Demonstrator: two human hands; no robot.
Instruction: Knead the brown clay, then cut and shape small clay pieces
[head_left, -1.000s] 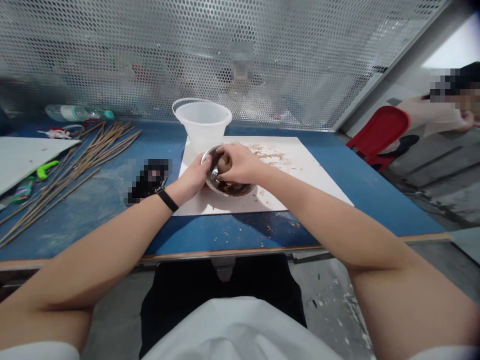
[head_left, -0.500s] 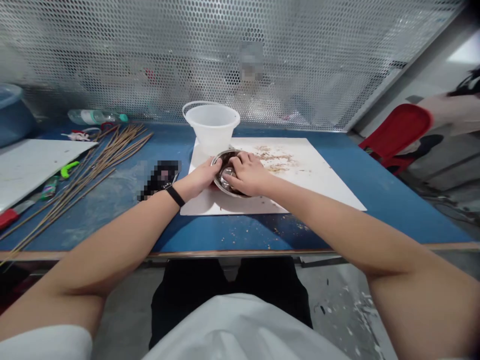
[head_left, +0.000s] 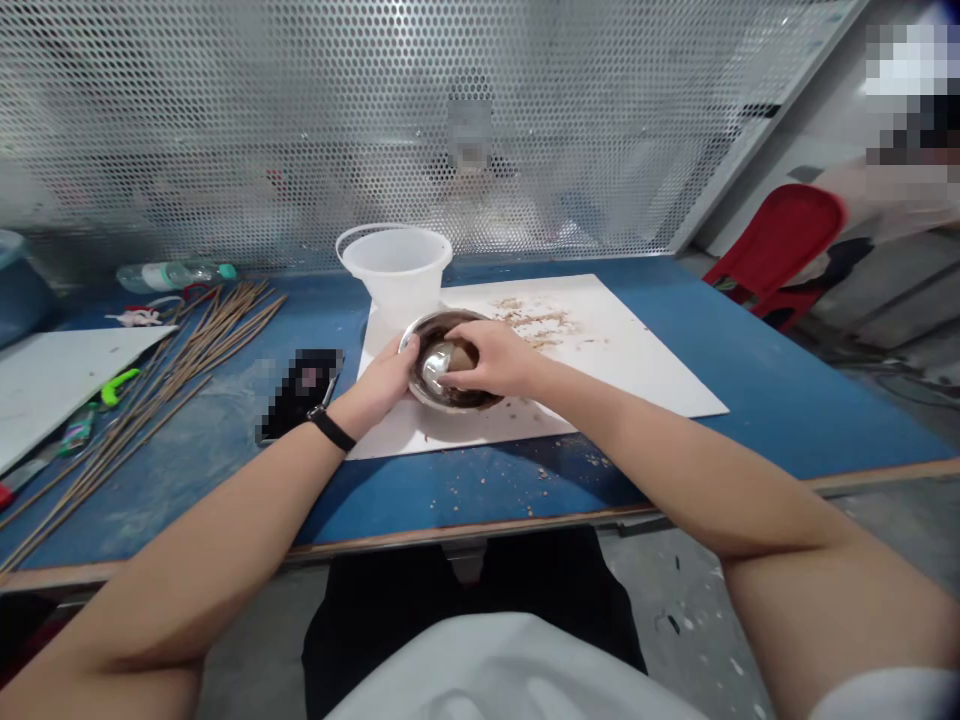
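Note:
A shiny metal bowl (head_left: 435, 366) is tilted over the near left part of a white board (head_left: 637, 370). My left hand (head_left: 386, 380) grips its left rim, thumb on the edge and fingers beneath. My right hand (head_left: 499, 358) reaches into the bowl from the right, with thumb and fingers curved together inside it; whatever they hold, if anything, is hidden. Dark smears show on the bowl's inner wall. Brown crumbs (head_left: 544, 320) lie scattered on the board behind my right hand.
A white bucket (head_left: 397, 275) stands just behind the bowl. To the left are a phone (head_left: 300, 395), long thin sticks (head_left: 180, 370), a green-capped bottle (head_left: 176, 275) and another white board (head_left: 67, 385). A perforated metal screen (head_left: 300, 130) rises at the back.
The bowl has tipped so that more of its inside shows. My right hand has lifted a little from the bottom of the bowl, its fingers drawn closer together. The view has shifted slightly.

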